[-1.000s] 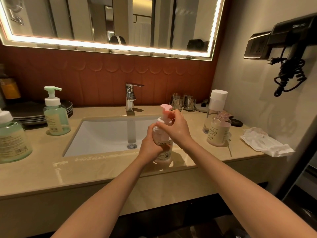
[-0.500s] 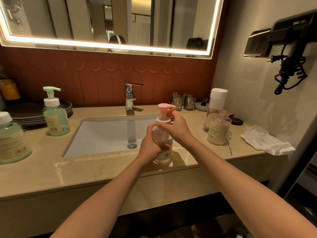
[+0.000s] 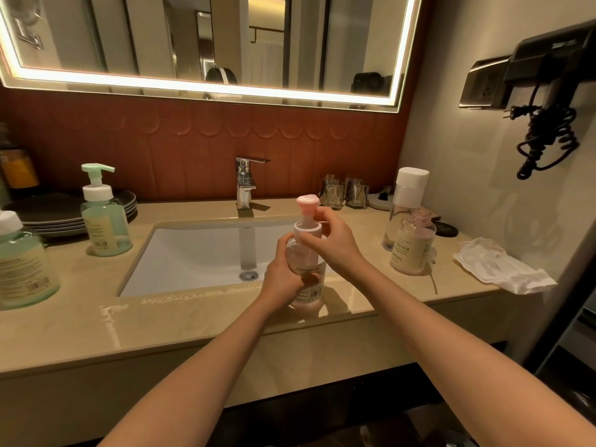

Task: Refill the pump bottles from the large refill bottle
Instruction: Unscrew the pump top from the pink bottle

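Standing upright on the front edge of the beige polished stone counter [image 3: 193, 321], just right of the white undermount sink basin [image 3: 200, 256]: a clear plastic pump bottle with a pink pump head [image 3: 306, 269], held between both hands. Left hand [image 3: 283, 279] wrapped around the bottle's lower body from the left side, fingers closed on it, thumb toward the shoulder. Right hand [image 3: 335, 243] closed around the white collar at the bottle's neck from the right, fingertips reaching up beside the pink pump stem. Both forearms reaching in from the lower edge of the view and meeting at the bottle. Well apart to the right, near the wall: a clear bottle of cream-coloured liquid with an open pink threaded neck [image 3: 411, 246], and directly behind it, touching or nearly so, a taller clear bottle with a white cylindrical cap [image 3: 409, 188]. Beyond those, at the counter's right end, a crumpled white cloth [image 3: 503, 269]. On the left side of the basin, a pale green pump bottle with a mint pump head [image 3: 104, 217] in front of a stack of dark grey plates [image 3: 51, 211], and at the far left a large green-tinted bottle with a white cap [image 3: 22, 269]. Behind the basin, a chrome tap [image 3: 245, 182]; to its right, two faceted glass tumblers [image 3: 345, 193] against the brown wall panel
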Motion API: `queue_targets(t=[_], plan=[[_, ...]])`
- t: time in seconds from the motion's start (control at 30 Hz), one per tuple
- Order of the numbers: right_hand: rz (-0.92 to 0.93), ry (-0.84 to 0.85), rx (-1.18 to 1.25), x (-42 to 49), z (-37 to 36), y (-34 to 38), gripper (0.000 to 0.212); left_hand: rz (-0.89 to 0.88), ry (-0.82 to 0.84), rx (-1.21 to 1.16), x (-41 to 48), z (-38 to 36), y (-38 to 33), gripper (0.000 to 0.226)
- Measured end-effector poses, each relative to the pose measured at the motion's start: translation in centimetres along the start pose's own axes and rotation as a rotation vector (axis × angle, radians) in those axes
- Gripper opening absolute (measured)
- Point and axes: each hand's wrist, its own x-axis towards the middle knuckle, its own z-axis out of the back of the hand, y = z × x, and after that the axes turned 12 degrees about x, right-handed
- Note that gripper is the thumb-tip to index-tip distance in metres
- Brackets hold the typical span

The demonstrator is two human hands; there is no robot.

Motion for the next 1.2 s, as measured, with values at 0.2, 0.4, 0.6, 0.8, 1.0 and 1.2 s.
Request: queue_targets(t=[0.2, 0.4, 0.6, 0.8, 1.0, 1.2], plan=[[0.084, -0.035, -0.058, -0.44, 0.08, -0.18, 0.045, -0.007, -0.011, -0.003, -0.09, -0.22, 0.22, 0.088], [0.126, -0.119, -0.132, -0.09, 0.11, -0.42, 0.047, -0.020, -0.005, 0.032, -0.04, -0.20, 0.30, 0.092], [0.027, -0.020, 0.051, -0.02, 0.17, -0.05, 0.046, -0.017, -0.013, 0.048, -0.05, -0.29, 0.34, 0.091], [0.099, -0.169, -0.089, -0.07, -0.09, -0.18, 0.042, -0.025, -0.013, 0.072, 0.02, -0.25, 0.52, 0.094], [0.008, -0.055, 0.062, -0.31, 0.21, -0.02, 0.036, -0.021, -0.005, 0.059, 0.14, -0.37, 0.66, 0.092], [0.023, -0.136, -0.091, -0.24, -0.32, 0.28, 0.053, -0.016, 0.011, 0.058, 0.06, -0.35, 0.79, 0.096]])
